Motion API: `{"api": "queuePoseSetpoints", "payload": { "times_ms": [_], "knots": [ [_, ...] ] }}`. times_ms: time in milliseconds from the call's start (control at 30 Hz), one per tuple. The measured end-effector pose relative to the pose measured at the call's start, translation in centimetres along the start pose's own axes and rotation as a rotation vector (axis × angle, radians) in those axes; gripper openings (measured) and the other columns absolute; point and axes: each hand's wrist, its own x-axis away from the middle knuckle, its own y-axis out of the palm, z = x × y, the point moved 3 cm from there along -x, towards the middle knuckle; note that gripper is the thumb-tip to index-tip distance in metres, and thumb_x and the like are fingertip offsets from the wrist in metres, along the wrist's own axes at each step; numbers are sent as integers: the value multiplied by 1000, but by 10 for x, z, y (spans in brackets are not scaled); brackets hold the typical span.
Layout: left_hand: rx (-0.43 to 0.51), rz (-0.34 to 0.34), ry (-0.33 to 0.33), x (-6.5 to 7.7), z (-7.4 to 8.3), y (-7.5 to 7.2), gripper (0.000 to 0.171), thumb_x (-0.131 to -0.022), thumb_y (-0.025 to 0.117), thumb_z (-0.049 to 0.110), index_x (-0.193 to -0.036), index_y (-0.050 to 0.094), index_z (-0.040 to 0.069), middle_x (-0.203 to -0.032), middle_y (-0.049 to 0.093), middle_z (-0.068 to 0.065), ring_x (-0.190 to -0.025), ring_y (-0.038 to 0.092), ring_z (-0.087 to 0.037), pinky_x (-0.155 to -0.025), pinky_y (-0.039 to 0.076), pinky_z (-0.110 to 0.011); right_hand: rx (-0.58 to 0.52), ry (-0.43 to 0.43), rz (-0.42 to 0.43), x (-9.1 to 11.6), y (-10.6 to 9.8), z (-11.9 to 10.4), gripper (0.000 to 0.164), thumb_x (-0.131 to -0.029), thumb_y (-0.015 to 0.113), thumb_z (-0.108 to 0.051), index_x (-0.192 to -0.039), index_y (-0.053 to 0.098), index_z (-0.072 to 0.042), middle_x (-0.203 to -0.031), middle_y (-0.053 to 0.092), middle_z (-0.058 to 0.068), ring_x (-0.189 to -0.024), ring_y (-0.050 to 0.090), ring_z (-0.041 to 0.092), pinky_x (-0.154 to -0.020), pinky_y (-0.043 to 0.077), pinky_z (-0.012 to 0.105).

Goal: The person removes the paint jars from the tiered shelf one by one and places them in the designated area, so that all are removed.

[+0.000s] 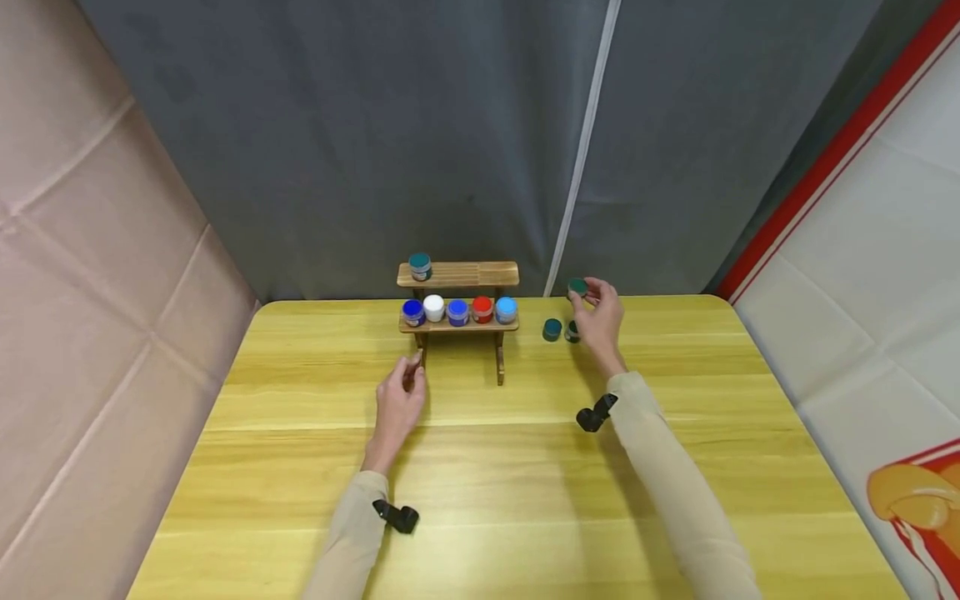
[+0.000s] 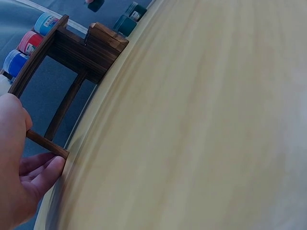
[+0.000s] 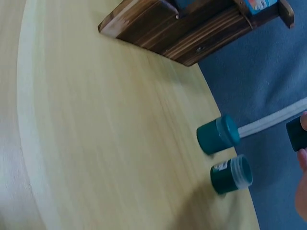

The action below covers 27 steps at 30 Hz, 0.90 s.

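Note:
A two-tier wooden rack (image 1: 459,273) stands near the back of the table. On its lower shelf sits a row of small paint jars: dark blue (image 1: 413,312), white (image 1: 433,308), violet-blue (image 1: 458,312), red (image 1: 482,309) and light blue (image 1: 506,310). One teal jar (image 1: 421,266) is at the left end of the upper shelf. My left hand (image 1: 397,404) pinches the front end of the rack's left foot (image 2: 48,143). Raised over the table's back right, my right hand (image 1: 602,321) holds a dark green paint jar (image 1: 577,287) between thumb and fingers.
Right of the rack, a teal jar (image 3: 213,136) and a dark green jar (image 3: 226,177) stand side by side on the wooden table (image 1: 480,467). A grey curtain (image 1: 337,150) hangs behind the table's back edge, with pale panels at both sides.

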Motion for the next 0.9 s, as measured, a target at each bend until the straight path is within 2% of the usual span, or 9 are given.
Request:
{"api": "queuePoseSetpoints", "payload": {
  "times_ms": [133,433,633,900],
  "knots": [
    [-1,7,3,0,0,-1,12,-99,60,8,-107,67,3,-125,72,-13,-99,70,-31,-83,62,-41,9,15,6,2,-5,8,39,-96,68,-8,-130,58,7,-124,58,27,-115,61,39,-103,54,44],
    [-8,20,33,0,-1,-1,14,-98,60,6,-108,67,-1,-123,72,-15,-96,70,-31,-80,62,-42,48,80,10,8,-14,25,38,-99,63,-8,-133,55,6,-124,58,26,-117,59,38,-106,53,44],
    [-10,20,36,-1,0,-1,17,-97,61,5,-111,67,-1,-124,72,-16,-98,70,-33,-85,62,-43,75,108,8,11,-17,38,38,-100,62,-9,-134,54,6,-126,57,26,-118,59,38,-106,52,44],
    [-6,-6,-10,-2,-2,1,18,-98,60,8,-113,67,0,-127,71,-14,-104,69,-33,-91,60,-42,93,125,-2,19,-21,49,39,-100,62,-9,-134,54,7,-126,56,27,-118,58,40,-105,52,47]
  ]
}}
